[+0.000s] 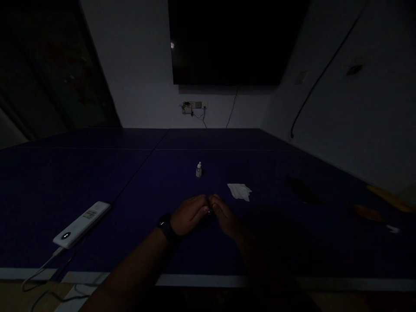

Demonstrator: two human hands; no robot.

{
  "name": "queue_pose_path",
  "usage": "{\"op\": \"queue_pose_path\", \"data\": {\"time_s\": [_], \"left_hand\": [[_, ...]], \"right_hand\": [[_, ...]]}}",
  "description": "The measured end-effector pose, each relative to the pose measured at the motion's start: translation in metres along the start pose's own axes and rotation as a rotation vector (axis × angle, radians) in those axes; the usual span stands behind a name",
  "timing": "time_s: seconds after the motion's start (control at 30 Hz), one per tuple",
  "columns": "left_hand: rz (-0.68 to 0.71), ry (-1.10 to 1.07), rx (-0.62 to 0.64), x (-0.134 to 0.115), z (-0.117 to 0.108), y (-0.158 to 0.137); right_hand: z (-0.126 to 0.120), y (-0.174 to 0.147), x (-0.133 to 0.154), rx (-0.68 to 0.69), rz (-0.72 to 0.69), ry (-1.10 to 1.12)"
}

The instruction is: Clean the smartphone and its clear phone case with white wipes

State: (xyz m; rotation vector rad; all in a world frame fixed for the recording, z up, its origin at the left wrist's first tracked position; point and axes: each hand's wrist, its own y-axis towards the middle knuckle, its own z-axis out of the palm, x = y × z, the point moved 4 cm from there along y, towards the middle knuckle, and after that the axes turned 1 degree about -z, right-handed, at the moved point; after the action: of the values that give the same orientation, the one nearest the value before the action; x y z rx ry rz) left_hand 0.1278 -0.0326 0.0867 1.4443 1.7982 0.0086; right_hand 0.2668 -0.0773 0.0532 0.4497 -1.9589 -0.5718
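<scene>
My left hand (190, 214), with a dark watch (167, 226) on its wrist, is over the purple table (136, 242), fingers curled. Opposite it, my right hand (224, 216) is curled too, and the fingertips of both meet. Between them a small dark thing with a glint (209, 211) shows; its kind is too dark to make out. Beyond the hands stands a small upright bottle (199, 171) with a white dropper-like top. A crumpled white tissue (239, 191) lies to the right of it, near my right hand.
A white power bank (82, 224) with a plugged-in cable (40, 273) lies at the left. At the right are an orange-brown item (368, 212) and a long yellow item (390, 199). A large dark screen (234, 43) hangs on the back wall above sockets (195, 106). The room is dim.
</scene>
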Motion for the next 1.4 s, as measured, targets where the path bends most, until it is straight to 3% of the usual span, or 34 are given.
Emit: {"op": "queue_pose_path", "data": {"time_s": [0.33,0.47,0.57,0.63,0.77,0.97,1.17,1.4], "left_hand": [[-0.088,0.02,0.026,0.0,-0.005,0.001],[-0.179,0.07,-0.01,0.002,-0.006,0.005],[-0.255,0.124,-0.049,-0.001,-0.006,0.01],[-0.303,0.159,-0.073,-0.004,-0.004,0.014],[-0.395,0.215,-0.097,-0.014,0.001,0.021],[-0.509,0.298,-0.122,-0.023,0.008,0.026],[-0.544,0.341,-0.082,-0.027,0.007,0.028],[-0.566,0.376,-0.018,-0.031,0.009,0.032]], "right_hand": [[-0.003,0.003,-0.001,-0.019,-0.017,-0.025],[-0.003,0.001,0.0,-0.216,-0.01,-0.114],[-0.001,-0.006,0.011,-0.416,-0.024,-0.2],[0.003,-0.013,0.023,-0.477,-0.049,-0.288],[0.012,-0.025,0.038,-0.479,-0.108,-0.475],[0.011,-0.031,0.032,-0.553,-0.103,-0.443],[0.013,-0.028,0.028,-0.64,-0.1,-0.474],[0.009,-0.018,0.031,-0.602,-0.1,-0.541]]}}
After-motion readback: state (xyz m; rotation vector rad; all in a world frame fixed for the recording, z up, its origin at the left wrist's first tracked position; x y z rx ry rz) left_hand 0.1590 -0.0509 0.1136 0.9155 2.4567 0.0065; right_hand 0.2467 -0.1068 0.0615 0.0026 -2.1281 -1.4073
